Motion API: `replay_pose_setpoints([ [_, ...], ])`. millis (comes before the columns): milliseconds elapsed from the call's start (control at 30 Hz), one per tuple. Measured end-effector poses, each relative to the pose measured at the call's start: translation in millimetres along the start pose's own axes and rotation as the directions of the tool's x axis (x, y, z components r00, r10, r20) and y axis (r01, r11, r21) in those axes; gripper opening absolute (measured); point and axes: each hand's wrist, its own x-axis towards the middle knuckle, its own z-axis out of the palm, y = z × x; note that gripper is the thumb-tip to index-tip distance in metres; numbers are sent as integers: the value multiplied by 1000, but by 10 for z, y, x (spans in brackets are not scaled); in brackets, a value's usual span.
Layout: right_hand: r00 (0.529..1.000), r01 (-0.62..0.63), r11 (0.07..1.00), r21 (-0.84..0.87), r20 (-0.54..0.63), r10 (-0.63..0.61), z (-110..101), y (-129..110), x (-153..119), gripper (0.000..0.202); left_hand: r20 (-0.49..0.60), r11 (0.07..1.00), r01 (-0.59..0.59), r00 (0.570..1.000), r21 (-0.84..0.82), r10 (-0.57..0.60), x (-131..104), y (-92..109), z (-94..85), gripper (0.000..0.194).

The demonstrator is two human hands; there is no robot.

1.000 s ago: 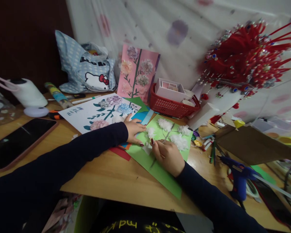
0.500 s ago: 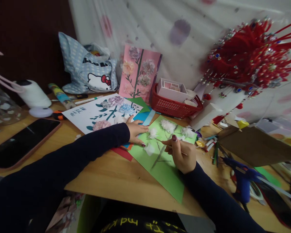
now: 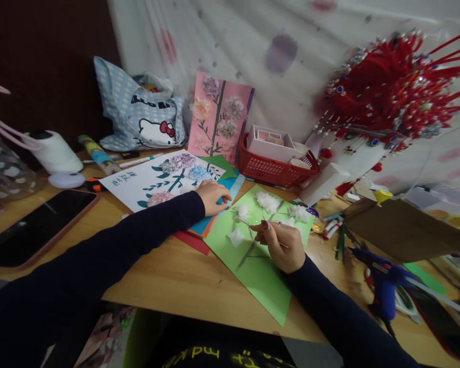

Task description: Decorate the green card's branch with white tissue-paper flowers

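A light green sheet (image 3: 266,286) lies on the desk with a grey painted stem and several white tissue flowers (image 3: 267,202). My right hand (image 3: 281,244) pinches a thin stick (image 3: 245,222), its tip beside the white flower (image 3: 242,211) at the sheet's left. Below that flower lies a flat white tissue piece (image 3: 236,237). My left hand (image 3: 213,198) rests with fingers curled down over coloured sheets at the green sheet's left edge; whether anything is under its fingertips cannot be made out.
Left of my left hand lies a white flower picture (image 3: 132,179), with a phone (image 3: 38,227) further left. Behind stand a pink flower picture (image 3: 207,115) and a red basket (image 3: 274,173). A blue glue gun (image 3: 383,286) lies right, near a red beaded headdress (image 3: 387,97).
My left hand has drawn back from the green sheet, its spread fingers now curled. My right hand has shifted slightly left and down with the stick.
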Motion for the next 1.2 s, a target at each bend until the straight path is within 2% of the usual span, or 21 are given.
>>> replay_pose_setpoints([
  [67, 1000, -10, 1000, -27, -17, 10, 7, 26, -6, 37, -46, 1000, 27, 999, 2, -26, -14, 72, -49, 19],
  [167, 997, -35, 998, -49, -67, 32, -2, 53, -8, 37, 82, 999, 23, 996, -40, -20, -59, 198, -48, 25],
  [267, 995, -55, 997, -55, -90, 50, -11, 66, -5, 37, 226, 993, 69, 973, -96, -46, -92, 309, 18, 35],
  [367, 992, -91, 994, -54, -93, 86, -6, 63, 1, 38, 290, 987, 115, 954, -109, -79, -98, 382, 81, 34],
  [433, 988, -117, 992, -44, -103, 112, 0, 59, 6, 39, 308, 988, 114, 948, -101, -78, -96, 403, 103, 26],
  [533, 984, -142, 990, -22, -113, 138, 8, 61, 14, 40, 312, 987, 121, 947, -109, -81, -97, 390, 115, 15],
  [600, 984, -142, 990, -17, -106, 140, 12, 69, 17, 40, 291, 980, 139, 952, -142, -93, -95, 357, 119, 14],
  [733, 985, -136, 991, -21, -114, 132, 11, 75, 17, 42, 149, 976, 109, 986, -187, -82, -67, 284, 146, 14],
  [867, 987, -108, 994, -5, -123, 106, -19, 45, 14, 45, 39, 984, 118, 993, -136, -114, -21, 264, 195, 13],
  [933, 988, -87, 996, 3, -131, 86, -35, 31, 11, 46, 43, 985, 121, 992, -126, -116, -15, 271, 210, 14],
  [1100, 986, -95, 995, 13, -136, 96, -24, 40, 2, 45, 139, 993, 56, 989, -101, -42, -55, 287, 205, 23],
  [1200, 981, -101, 994, 32, -163, 105, -10, 24, -11, 44, 147, 991, 40, 989, -127, -21, -63, 282, 201, 17],
])
